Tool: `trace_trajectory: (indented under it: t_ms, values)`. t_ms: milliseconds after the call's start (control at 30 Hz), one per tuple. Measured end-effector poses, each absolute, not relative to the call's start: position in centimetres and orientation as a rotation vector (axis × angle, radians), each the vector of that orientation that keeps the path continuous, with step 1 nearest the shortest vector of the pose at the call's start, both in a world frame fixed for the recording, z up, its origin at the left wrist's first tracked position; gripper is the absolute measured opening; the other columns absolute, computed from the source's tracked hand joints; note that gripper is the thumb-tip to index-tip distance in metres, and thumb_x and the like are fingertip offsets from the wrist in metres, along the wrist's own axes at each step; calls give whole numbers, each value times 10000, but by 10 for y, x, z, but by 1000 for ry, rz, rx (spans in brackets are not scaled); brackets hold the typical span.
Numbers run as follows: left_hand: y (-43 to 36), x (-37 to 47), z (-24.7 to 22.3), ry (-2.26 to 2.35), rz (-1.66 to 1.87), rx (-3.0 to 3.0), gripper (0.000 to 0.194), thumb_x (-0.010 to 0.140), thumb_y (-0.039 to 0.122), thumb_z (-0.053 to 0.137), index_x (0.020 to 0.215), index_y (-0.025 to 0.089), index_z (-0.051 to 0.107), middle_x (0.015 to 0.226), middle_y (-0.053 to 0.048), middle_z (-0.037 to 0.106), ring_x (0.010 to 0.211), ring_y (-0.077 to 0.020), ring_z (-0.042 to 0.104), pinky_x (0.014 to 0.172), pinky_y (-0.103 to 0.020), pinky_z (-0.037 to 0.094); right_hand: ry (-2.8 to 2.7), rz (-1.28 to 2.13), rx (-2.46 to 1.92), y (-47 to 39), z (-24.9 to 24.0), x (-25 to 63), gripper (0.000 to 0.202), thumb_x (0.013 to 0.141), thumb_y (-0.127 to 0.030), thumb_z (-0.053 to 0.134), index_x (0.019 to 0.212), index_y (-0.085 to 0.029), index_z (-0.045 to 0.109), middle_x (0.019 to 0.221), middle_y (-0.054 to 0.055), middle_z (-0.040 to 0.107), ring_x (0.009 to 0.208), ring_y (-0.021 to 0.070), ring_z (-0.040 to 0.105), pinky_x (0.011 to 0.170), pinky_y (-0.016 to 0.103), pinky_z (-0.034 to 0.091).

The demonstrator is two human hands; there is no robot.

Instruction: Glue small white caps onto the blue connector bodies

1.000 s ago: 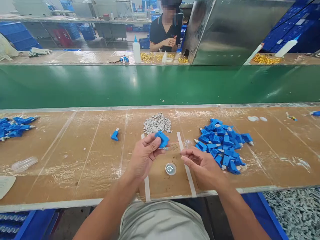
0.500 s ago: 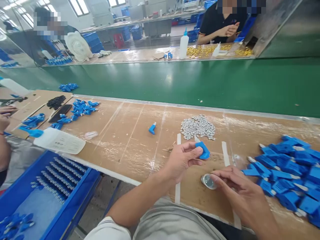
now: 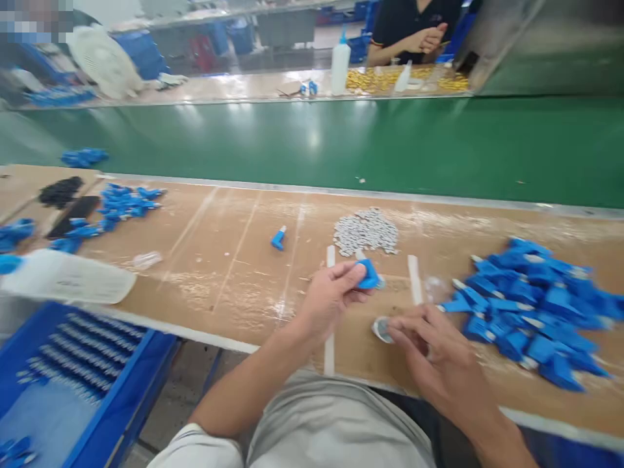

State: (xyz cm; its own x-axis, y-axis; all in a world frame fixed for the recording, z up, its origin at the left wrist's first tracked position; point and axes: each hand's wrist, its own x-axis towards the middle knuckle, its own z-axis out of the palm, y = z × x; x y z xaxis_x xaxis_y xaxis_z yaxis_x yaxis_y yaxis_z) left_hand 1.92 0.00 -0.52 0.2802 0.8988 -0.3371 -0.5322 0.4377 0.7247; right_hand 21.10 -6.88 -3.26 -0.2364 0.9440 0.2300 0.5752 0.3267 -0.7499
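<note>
My left hand [image 3: 336, 286] pinches a blue plastic piece [image 3: 369, 275] with a pale tip between thumb and fingers, raised over the table. To its right and nearer to me, my right hand [image 3: 433, 338] has thumb and fingertips closed at the rim of a small round dish [image 3: 382, 329] with a greyish, shiny inside. Its other fingers are curled and partly hidden. Just beyond my left hand lies a pile of small grey pieces [image 3: 365, 231]. A single blue piece [image 3: 278, 238] rests on the board farther left.
A large heap of blue pieces [image 3: 536, 305] lies at right. At left are more blue pieces [image 3: 129, 201], a white bottle [image 3: 73, 276] and a blue crate [image 3: 131, 377] below table level. A green belt [image 3: 292, 143] runs behind; a person [image 3: 414, 32] sits across it.
The whole view has shifted, so the table contents appear farther left and slightly higher. Both hands keep nearly the same places over the table, the left still with the blue piece.
</note>
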Motion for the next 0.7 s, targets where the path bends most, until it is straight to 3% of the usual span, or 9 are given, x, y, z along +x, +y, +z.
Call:
trace_trajectory:
  t_ms: [167,400,700]
  values:
    - [4,15,-5,818,978,554,293,801,354,786,977,124,738,824,-41,676,675,-70,587,577,-150,429,-1771,804,-1457,-60,-26,211,155,996,-281,535,896,-219,637,860,32,556,769,186,530,700,327,423]
    - [-1,13,-9,766,841,535,262,824,341,762,912,95,744,800,-51,662,681,-75,594,593,-142,470,-1254,1136,-1406,-53,-20,229,192,958,-384,610,918,-199,644,891,28,637,583,117,519,532,262,445]
    - [-10,21,-4,695,686,419,231,821,305,758,873,82,734,742,-43,660,633,-80,621,568,-136,488,-1310,731,-1299,-46,29,208,61,958,-255,626,926,-210,651,905,36,666,581,122,555,546,289,470]
